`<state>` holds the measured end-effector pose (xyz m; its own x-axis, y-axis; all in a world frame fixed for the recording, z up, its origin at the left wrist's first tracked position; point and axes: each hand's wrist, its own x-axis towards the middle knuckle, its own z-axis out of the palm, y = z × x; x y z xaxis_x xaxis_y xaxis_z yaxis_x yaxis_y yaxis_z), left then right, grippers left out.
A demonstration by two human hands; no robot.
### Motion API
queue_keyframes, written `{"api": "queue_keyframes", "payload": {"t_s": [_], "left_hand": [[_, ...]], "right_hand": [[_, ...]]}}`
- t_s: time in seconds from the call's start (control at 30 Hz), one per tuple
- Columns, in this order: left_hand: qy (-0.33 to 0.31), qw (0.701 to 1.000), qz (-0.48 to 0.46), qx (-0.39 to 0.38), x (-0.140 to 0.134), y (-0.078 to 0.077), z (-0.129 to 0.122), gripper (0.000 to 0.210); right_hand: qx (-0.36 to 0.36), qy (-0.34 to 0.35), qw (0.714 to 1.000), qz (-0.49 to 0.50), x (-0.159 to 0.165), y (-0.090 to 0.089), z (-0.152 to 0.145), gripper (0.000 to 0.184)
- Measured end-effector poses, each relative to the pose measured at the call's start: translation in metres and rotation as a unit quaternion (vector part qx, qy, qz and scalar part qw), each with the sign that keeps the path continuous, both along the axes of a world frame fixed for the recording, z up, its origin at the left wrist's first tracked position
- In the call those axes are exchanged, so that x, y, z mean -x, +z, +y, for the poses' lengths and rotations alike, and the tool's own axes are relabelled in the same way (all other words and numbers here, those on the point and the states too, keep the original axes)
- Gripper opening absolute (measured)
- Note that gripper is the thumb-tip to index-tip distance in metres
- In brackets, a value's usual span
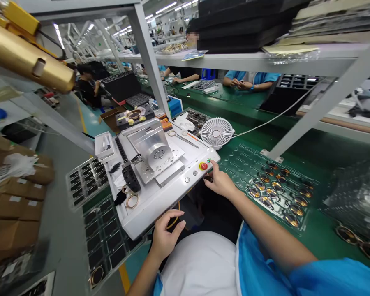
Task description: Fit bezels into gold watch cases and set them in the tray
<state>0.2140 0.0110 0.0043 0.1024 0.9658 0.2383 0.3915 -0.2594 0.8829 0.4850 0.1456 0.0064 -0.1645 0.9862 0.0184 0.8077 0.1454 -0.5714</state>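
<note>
My right hand (220,181) is at the front right corner of a white machine (154,211), its index finger stretched onto a green button (209,160). A red emergency-stop button (204,166) on a yellow ring sits just left of that finger. My left hand (166,234) hovers by the machine's front edge, thumb and fingers apart, with nothing in it. On the machine stands a silver metal fixture (156,150) with a round face. Gold rings (132,200) and a black block (131,177) lie left of the fixture, tweezers (188,142) right of it.
A white fan (216,132) stands behind the machine. To the right, a clear tray (296,181) holds several round dark-and-gold parts. More trays (106,234) lie at the left. A gold cylinder (31,57) hangs upper left; a shelf post (308,107) slants at the right. Co-workers sit opposite.
</note>
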Motion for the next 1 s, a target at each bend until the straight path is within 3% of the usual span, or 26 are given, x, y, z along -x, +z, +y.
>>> {"api": "queue_keyframes", "payload": {"t_s": [0.13,0.27,0.37,0.47,0.57,0.63,0.7,0.73,0.77,0.8,0.87,0.93,1.0], "left_hand": [[-0.002,0.999,-0.026,0.033,0.000,-0.008,0.000,0.017],[-0.014,0.981,-0.134,0.139,-0.014,-0.010,0.004,0.030],[-0.034,0.939,-0.271,0.210,-0.030,-0.007,0.008,0.049],[-0.061,0.894,-0.379,0.234,-0.044,-0.005,0.013,0.060],[-0.065,0.866,-0.426,0.253,-0.053,-0.007,0.017,0.057],[-0.047,0.859,-0.434,0.265,-0.055,-0.009,0.019,0.053],[-0.022,0.864,-0.425,0.269,-0.054,-0.008,0.020,0.051],[-0.009,0.869,-0.417,0.267,-0.053,-0.007,0.019,0.051],[0.004,0.874,-0.409,0.263,-0.051,-0.006,0.019,0.050],[0.015,0.877,-0.402,0.262,-0.048,-0.006,0.017,0.050],[0.029,0.880,-0.393,0.265,-0.042,-0.006,0.014,0.049],[0.037,0.880,-0.390,0.269,-0.037,-0.009,0.010,0.050],[0.037,0.881,-0.388,0.269,-0.034,-0.014,0.007,0.050]], "right_hand": [[0.020,0.004,1.000,0.010,-0.006,0.011,0.003,0.090],[0.047,0.035,0.986,0.154,-0.014,0.022,-0.014,0.085],[0.065,0.109,0.927,0.353,-0.002,0.018,-0.044,0.092],[0.053,0.142,0.879,0.452,0.023,0.006,-0.075,0.096],[0.022,0.130,0.878,0.460,0.040,-0.004,-0.091,0.093],[-0.013,0.155,0.896,0.415,0.037,-0.004,-0.088,0.089],[-0.044,0.172,0.932,0.315,0.014,0.002,-0.073,0.082],[-0.049,0.149,0.955,0.251,-0.005,0.005,-0.061,0.074],[-0.050,0.100,0.976,0.186,-0.029,0.010,-0.049,0.064],[-0.037,-0.013,0.993,0.112,-0.056,0.014,-0.035,0.046],[-0.025,-0.138,0.988,0.058,-0.113,0.020,-0.009,0.023],[-0.015,-0.208,0.978,0.029,-0.164,0.023,0.011,0.022],[-0.005,-0.234,0.972,0.019,-0.200,0.021,0.023,0.026]]}}
